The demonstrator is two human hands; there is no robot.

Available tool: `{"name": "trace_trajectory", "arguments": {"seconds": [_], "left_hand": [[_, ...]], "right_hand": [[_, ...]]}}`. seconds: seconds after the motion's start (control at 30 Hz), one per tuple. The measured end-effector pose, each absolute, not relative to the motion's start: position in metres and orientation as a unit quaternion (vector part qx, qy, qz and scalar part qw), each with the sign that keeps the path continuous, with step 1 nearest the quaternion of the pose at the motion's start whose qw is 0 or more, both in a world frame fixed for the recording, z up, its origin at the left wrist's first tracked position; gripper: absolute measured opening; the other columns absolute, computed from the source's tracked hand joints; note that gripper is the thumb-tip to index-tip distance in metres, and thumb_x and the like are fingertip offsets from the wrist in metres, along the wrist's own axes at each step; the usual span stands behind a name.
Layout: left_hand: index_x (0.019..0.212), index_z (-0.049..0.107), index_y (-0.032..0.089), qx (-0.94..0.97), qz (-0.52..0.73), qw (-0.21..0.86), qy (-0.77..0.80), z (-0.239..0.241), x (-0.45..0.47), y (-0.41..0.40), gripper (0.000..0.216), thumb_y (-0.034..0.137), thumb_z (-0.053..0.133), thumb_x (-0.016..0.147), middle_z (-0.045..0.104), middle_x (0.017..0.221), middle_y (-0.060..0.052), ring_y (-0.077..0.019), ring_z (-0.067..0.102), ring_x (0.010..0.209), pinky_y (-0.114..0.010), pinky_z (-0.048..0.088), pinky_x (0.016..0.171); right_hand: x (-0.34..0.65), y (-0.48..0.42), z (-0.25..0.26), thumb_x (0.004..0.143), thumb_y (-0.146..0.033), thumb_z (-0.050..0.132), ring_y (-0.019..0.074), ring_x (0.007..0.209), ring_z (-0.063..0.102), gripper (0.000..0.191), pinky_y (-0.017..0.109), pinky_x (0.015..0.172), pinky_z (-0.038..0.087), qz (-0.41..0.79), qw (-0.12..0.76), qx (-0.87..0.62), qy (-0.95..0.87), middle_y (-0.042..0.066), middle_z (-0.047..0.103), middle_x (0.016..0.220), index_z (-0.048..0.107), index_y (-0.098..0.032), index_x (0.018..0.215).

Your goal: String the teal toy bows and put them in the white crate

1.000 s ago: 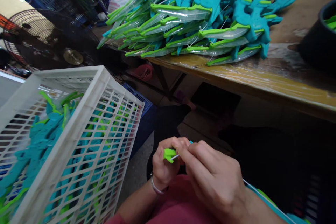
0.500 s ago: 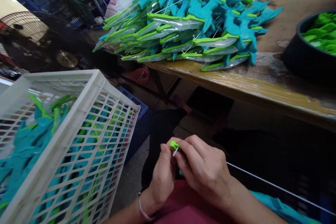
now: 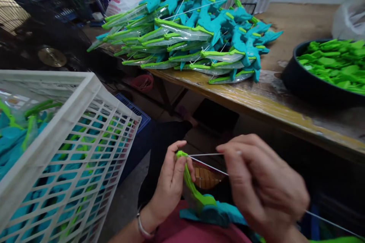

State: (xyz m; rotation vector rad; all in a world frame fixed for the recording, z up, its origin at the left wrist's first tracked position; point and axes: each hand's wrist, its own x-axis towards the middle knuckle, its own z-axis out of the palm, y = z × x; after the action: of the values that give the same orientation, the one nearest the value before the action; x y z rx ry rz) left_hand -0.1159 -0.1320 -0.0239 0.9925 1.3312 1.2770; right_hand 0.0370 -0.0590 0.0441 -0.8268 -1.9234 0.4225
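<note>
My left hand [image 3: 170,183] is closed round the green tip of a green-and-teal toy bow [image 3: 199,201] that lies across my lap. A thin white string [image 3: 209,161] runs from that tip to my right hand [image 3: 261,186], which pinches the string a little to the right and above. The string carries on past my right wrist toward the lower right. On the wooden table [image 3: 256,98] ahead lies a heap of several like bows [image 3: 185,34] in clear wrappers.
A white lattice crate [image 3: 71,129] holding more teal and green bows stands at my left. A black bowl [image 3: 308,83] of green plastic parts sits on the table at right. A fan and blue crates stand behind at left. A blue crate sits on the floor beneath.
My right hand has drawn away to the right, pulling the string out taut from the green tip. More of the bow now shows below my left hand. The view has shifted rightward.
</note>
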Motion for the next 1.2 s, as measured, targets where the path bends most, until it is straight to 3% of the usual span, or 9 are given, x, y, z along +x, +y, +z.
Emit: {"name": "trace_trajectory", "arguments": {"seconds": [0.17, 0.23, 0.33, 0.47, 0.6, 0.77, 0.9, 1.0, 1.2], "left_hand": [[0.101, 0.061, 0.021, 0.431, 0.536, 0.526, 0.5, -0.024, -0.125, -0.126, 0.015, 0.032, 0.052, 0.105, 0.061, 0.097, 0.0, -0.0097, 0.063, 0.066, -0.025, 0.052, 0.066], [0.095, 0.061, 0.02, 0.409, 0.545, 0.549, 0.485, -0.026, -0.126, -0.126, 0.015, 0.03, 0.055, 0.104, 0.059, 0.095, 0.0, -0.0096, 0.061, 0.066, -0.025, 0.051, 0.066], [0.095, 0.062, 0.02, 0.377, 0.557, 0.561, 0.483, -0.029, -0.126, -0.127, 0.014, 0.028, 0.056, 0.103, 0.058, 0.086, 0.001, -0.0107, 0.058, 0.069, -0.024, 0.048, 0.067], [0.095, 0.064, 0.02, 0.384, 0.557, 0.538, 0.503, -0.029, -0.124, -0.127, 0.013, 0.029, 0.058, 0.103, 0.059, 0.092, 0.0, -0.0132, 0.056, 0.083, -0.024, 0.046, 0.077], [0.095, 0.064, 0.02, 0.388, 0.563, 0.542, 0.488, -0.028, -0.121, -0.129, 0.012, 0.028, 0.058, 0.103, 0.058, 0.095, -0.001, -0.0148, 0.055, 0.088, -0.026, 0.046, 0.082], [0.096, 0.063, 0.02, 0.34, 0.584, 0.603, 0.424, -0.029, -0.121, -0.129, 0.011, 0.025, 0.057, 0.103, 0.055, 0.093, 0.0, -0.0111, 0.055, 0.078, -0.023, 0.048, 0.071], [0.093, 0.066, 0.018, 0.297, 0.6, 0.64, 0.378, -0.027, -0.12, -0.126, 0.015, 0.03, 0.06, 0.101, 0.056, 0.09, 0.0, -0.0093, 0.057, 0.068, -0.022, 0.051, 0.065], [0.087, 0.067, 0.016, 0.28, 0.599, 0.649, 0.377, -0.023, -0.12, -0.123, 0.02, 0.032, 0.064, 0.099, 0.056, 0.086, 0.0, -0.0088, 0.057, 0.064, -0.021, 0.051, 0.061], [0.081, 0.063, 0.017, 0.293, 0.579, 0.633, 0.423, -0.023, -0.122, -0.121, 0.021, 0.031, 0.067, 0.096, 0.054, 0.082, 0.001, -0.0093, 0.054, 0.062, -0.021, 0.05, 0.057]], "right_hand": [[0.036, -0.053, 0.036, 0.099, -0.012, 0.054, 0.0086, 0.063, 0.055, 0.023, 0.022, 0.055, 0.042, 0.277, 0.48, -0.379, -0.741, 0.0, 0.058, 0.072, 0.062, -0.018, 0.079], [0.031, -0.056, 0.023, 0.1, -0.013, 0.054, 0.0084, 0.061, 0.053, 0.024, 0.022, 0.054, 0.041, 0.321, 0.473, -0.373, -0.73, -0.001, 0.056, 0.071, 0.061, -0.017, 0.077], [0.026, -0.065, 0.01, 0.099, -0.012, 0.056, 0.009, 0.063, 0.054, 0.021, 0.022, 0.057, 0.043, 0.371, 0.463, -0.33, -0.734, -0.001, 0.057, 0.071, 0.062, -0.018, 0.08], [0.021, -0.074, 0.0, 0.097, -0.014, 0.062, 0.0115, 0.075, 0.059, 0.012, 0.023, 0.062, 0.048, 0.408, 0.447, -0.307, -0.735, 0.002, 0.059, 0.083, 0.065, -0.019, 0.086], [0.017, -0.076, -0.008, 0.095, -0.019, 0.066, 0.0111, 0.073, 0.057, 0.007, 0.022, 0.058, 0.047, 0.412, 0.448, -0.351, -0.712, 0.001, 0.058, 0.084, 0.063, -0.019, 0.089], [0.017, -0.077, -0.015, 0.098, -0.026, 0.065, 0.0082, 0.06, 0.056, 0.024, 0.019, 0.051, 0.045, 0.481, 0.43, -0.375, -0.666, -0.002, 0.057, 0.072, 0.06, -0.018, 0.076], [0.017, -0.075, -0.02, 0.095, -0.029, 0.07, 0.0067, 0.051, 0.059, 0.025, 0.019, 0.048, 0.048, 0.575, 0.422, -0.353, -0.605, -0.004, 0.057, 0.072, 0.059, -0.018, 0.075], [0.018, -0.071, -0.024, 0.093, -0.026, 0.072, 0.0067, 0.051, 0.061, 0.021, 0.019, 0.048, 0.048, 0.561, 0.435, -0.324, -0.625, -0.005, 0.058, 0.071, 0.061, -0.018, 0.077], [0.024, -0.069, -0.018, 0.095, -0.019, 0.069, 0.009, 0.06, 0.059, 0.016, 0.021, 0.055, 0.047, 0.419, 0.438, -0.308, -0.734, -0.002, 0.061, 0.07, 0.062, -0.019, 0.08]]}}
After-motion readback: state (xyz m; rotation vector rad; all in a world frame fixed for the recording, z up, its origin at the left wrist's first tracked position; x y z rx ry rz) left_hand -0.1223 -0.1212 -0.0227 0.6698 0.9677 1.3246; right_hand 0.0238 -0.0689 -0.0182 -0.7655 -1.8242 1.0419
